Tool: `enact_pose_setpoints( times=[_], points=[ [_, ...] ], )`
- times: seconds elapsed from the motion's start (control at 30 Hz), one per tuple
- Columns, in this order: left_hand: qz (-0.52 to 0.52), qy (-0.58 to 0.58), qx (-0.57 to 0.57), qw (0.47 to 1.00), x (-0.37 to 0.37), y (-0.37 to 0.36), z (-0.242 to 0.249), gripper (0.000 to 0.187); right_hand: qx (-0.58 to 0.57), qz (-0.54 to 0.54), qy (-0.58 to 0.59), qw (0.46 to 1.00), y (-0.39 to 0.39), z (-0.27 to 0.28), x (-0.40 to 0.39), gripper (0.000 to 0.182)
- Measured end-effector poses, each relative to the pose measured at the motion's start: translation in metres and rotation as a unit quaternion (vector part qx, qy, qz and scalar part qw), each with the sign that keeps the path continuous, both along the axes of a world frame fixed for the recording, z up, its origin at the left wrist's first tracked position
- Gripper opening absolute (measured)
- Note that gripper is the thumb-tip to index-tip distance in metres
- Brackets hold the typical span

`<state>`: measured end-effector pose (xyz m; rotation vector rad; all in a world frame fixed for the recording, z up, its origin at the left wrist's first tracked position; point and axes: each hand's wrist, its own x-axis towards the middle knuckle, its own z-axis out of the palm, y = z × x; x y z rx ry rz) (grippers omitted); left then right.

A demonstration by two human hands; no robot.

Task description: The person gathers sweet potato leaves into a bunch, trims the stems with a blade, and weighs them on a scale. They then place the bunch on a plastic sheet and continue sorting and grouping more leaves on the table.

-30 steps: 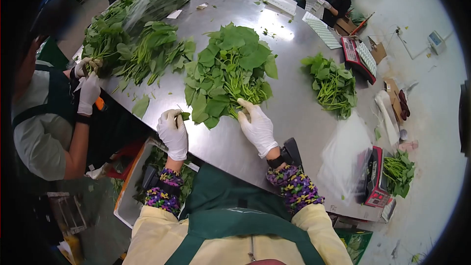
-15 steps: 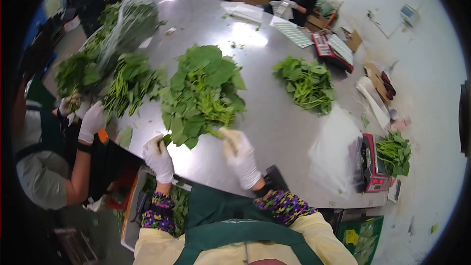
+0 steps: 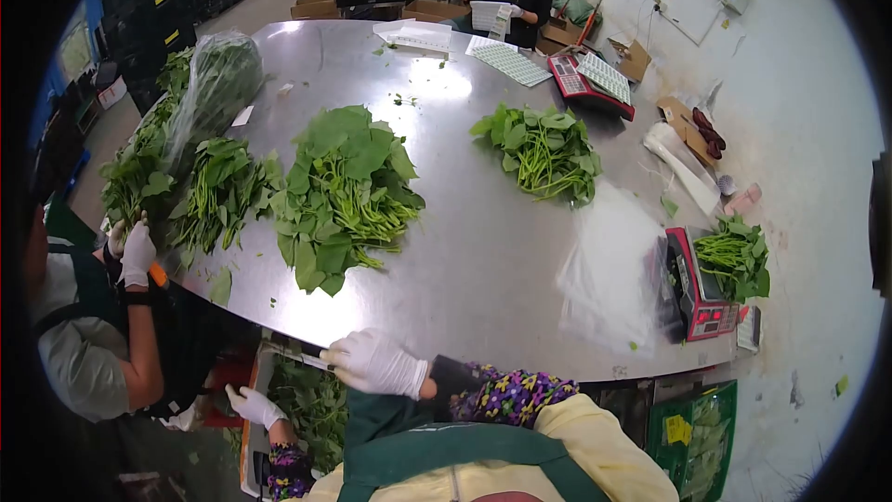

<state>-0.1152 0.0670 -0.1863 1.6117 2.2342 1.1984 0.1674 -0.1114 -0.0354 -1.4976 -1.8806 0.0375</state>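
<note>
Fingers together on R hand [image 3: 379, 364], parted on L hand [image 3: 257, 408]; greens [image 3: 342, 195] beyond, well apart.

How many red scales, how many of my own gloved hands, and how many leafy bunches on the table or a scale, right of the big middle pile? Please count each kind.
Far red scale and near red scale: 2
Left hand and right hand: 2
Loose bunch and weighing-plate bunch: 2
Total: 6
</note>
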Motion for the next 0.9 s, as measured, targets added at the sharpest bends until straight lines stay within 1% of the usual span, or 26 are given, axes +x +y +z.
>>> enact_pose_setpoints(
  times=[0.03, 0.07, 0.13, 0.17, 0.2, 0.23, 0.27, 0.33, 0.4, 0.47, 0.5, 0.53, 0.6, 0.63, 0.67, 0.73, 0.8, 0.87, 0.9],
  points=[
    [0.000, 0.001, -0.001, 1.000, 0.000, -0.004, 0.005, 0.039, 0.007, -0.017, 0.009, 1.000, 0.002, -0.003, 0.007, 0.027],
    [0.020, 0.006, 0.021, 1.000, 0.000, -0.007, 0.011, 0.042, 0.006, -0.017, 0.010, 1.000, 0.003, -0.006, 0.014, 0.027],
    [0.041, 0.010, 0.043, 0.998, 0.013, -0.016, 0.035, 0.045, 0.008, -0.090, 0.025, 0.996, 0.000, -0.005, 0.028, 0.025],
    [-0.011, 0.014, 0.121, 0.992, 0.030, -0.020, 0.052, 0.046, 0.010, -0.089, 0.026, 0.996, -0.002, -0.002, 0.033, 0.025],
    [-0.063, 0.018, 0.198, 0.978, 0.051, -0.024, 0.071, 0.047, 0.012, -0.118, 0.021, 0.993, -0.004, 0.002, 0.038, 0.024],
    [-0.108, -0.019, 0.226, 0.968, 0.075, -0.031, 0.092, 0.046, 0.014, -0.146, 0.016, 0.989, -0.007, 0.003, 0.040, 0.024],
    [-0.153, -0.057, 0.252, 0.954, 0.100, -0.039, 0.111, 0.046, 0.016, -0.145, 0.015, 0.989, -0.011, 0.002, 0.042, 0.024],
    [-0.232, -0.059, 0.259, 0.936, 0.142, -0.057, 0.129, 0.044, 0.000, -0.189, 0.016, 0.982, -0.015, -0.002, 0.044, 0.024],
    [-0.273, -0.010, 0.272, 0.923, 0.174, -0.067, 0.125, 0.044, -0.013, -0.202, 0.024, 0.979, -0.022, -0.003, 0.042, 0.023],
    [-0.334, -0.128, 0.229, 0.905, 0.204, -0.084, 0.127, 0.046, 0.007, -0.202, 0.014, 0.979, -0.030, -0.002, 0.040, 0.024],
    [-0.350, -0.120, 0.236, 0.899, 0.215, -0.088, 0.124, 0.047, 0.008, -0.202, 0.013, 0.979, -0.035, -0.003, 0.038, 0.024],
    [-0.379, -0.138, 0.221, 0.888, 0.223, -0.091, 0.124, 0.047, 0.015, -0.207, 0.016, 0.978, -0.040, -0.005, 0.036, 0.025],
    [-0.402, -0.086, 0.229, 0.882, 0.236, -0.098, 0.118, 0.047, 0.023, -0.211, 0.019, 0.977, -0.049, -0.010, 0.032, 0.025],
    [-0.399, -0.039, 0.230, 0.887, 0.237, -0.099, 0.118, 0.043, 0.019, -0.215, 0.019, 0.976, -0.053, -0.013, 0.030, 0.026],
    [-0.399, -0.037, 0.230, 0.887, 0.238, -0.099, 0.118, 0.043, 0.015, -0.219, 0.020, 0.975, -0.058, -0.016, 0.029, 0.027],
    [-0.405, -0.072, 0.205, 0.888, 0.236, -0.096, 0.114, 0.038, 0.020, -0.221, 0.023, 0.975, -0.068, -0.019, 0.025, 0.027],
    [-0.387, -0.058, 0.226, 0.892, 0.239, -0.091, 0.108, 0.035, 0.026, -0.222, 0.023, 0.975, -0.077, -0.020, 0.023, 0.027],
    [-0.365, 0.013, 0.258, 0.894, 0.241, -0.092, 0.106, 0.034, 0.035, -0.221, 0.032, 0.974, -0.086, -0.021, 0.022, 0.028],
    [-0.359, 0.025, 0.259, 0.896, 0.242, -0.094, 0.108, 0.033, 0.034, -0.218, 0.032, 0.975, -0.090, -0.023, 0.023, 0.028]
  ],
)
